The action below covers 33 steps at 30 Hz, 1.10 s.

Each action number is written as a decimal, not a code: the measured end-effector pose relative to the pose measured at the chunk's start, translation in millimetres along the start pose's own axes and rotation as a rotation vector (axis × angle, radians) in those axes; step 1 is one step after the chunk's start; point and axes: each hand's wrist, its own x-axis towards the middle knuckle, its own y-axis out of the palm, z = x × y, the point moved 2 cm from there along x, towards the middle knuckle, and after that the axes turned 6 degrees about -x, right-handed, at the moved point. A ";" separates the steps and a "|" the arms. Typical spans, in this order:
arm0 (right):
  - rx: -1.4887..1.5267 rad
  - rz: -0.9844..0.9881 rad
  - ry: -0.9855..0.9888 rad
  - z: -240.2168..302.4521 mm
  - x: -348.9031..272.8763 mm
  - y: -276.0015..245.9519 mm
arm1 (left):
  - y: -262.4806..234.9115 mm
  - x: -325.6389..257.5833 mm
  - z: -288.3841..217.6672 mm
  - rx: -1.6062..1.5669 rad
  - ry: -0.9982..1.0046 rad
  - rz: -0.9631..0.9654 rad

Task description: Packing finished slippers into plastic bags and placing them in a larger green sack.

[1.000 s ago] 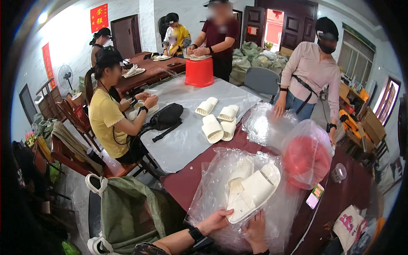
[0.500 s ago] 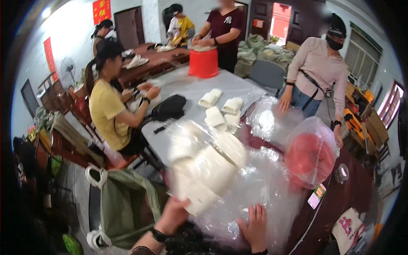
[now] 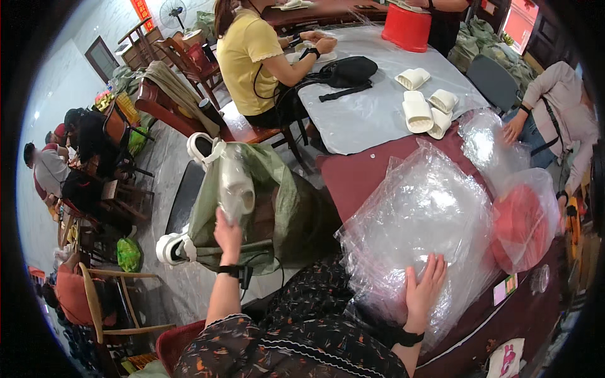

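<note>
- Head view, left hand (image 3: 228, 234): fingers closed around a bagged pair of white slippers (image 3: 237, 183), held in the air directly over the open mouth of a green sack (image 3: 277, 189) that stands on the floor beside the table.
- Head view, right hand (image 3: 423, 291): fingers spread flat, gripping nothing, pressing down on a stack of clear plastic bags (image 3: 422, 220) at the near edge of the dark red table (image 3: 359, 176).
- Risk, as judged: the film wrap is slick and held one-handed, so the bagged pair could slip and land outside the sack, whose mouth sags on one side.
- Risk, as judged: the bag stack overhangs the table edge; lifting the flat hand could let it slide to the floor.
- Containers: the sack's contents cannot be made out. White slippers (image 3: 173, 247) hang on its outer frame.
- Further containers: a red bucket (image 3: 408, 26) on the far grey sheet, contents hidden; loose white slippers (image 3: 423, 108) lie on that sheet; a red basin (image 3: 520, 227) sits wrapped in clear plastic.
</note>
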 end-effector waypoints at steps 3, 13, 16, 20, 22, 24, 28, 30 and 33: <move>0.015 0.018 0.003 5.0 -2.7 -2.5 | 77.5 -20.9 65.7 0.071 -0.136 0.328; 0.032 -0.003 0.029 -0.9 -0.8 -2.8 | 133.0 82.9 109.5 0.268 -0.218 0.610; 0.005 -0.011 0.065 -1.3 -2.0 -2.2 | 185.2 30.3 87.8 0.648 -0.225 0.901; 0.061 0.024 0.054 8.5 -0.1 -7.9 | 185.3 -15.3 154.1 0.885 0.139 1.226; 0.120 0.004 0.004 11.8 1.0 -9.5 | 165.3 7.9 178.8 0.760 -0.090 1.447; -0.027 -0.022 0.115 -10.8 -5.2 -5.3 | 190.4 -5.1 62.1 0.729 -0.074 1.368; 0.010 -0.024 0.088 -3.6 -2.3 -10.0 | 133.0 65.5 -25.6 0.688 0.207 0.875; 0.033 -0.026 0.084 -4.0 -0.6 -6.7 | 83.1 83.6 -115.3 0.578 0.432 0.634; 0.063 -0.030 0.073 -3.4 0.6 -3.4 | 40.3 86.2 -254.8 0.149 0.735 0.445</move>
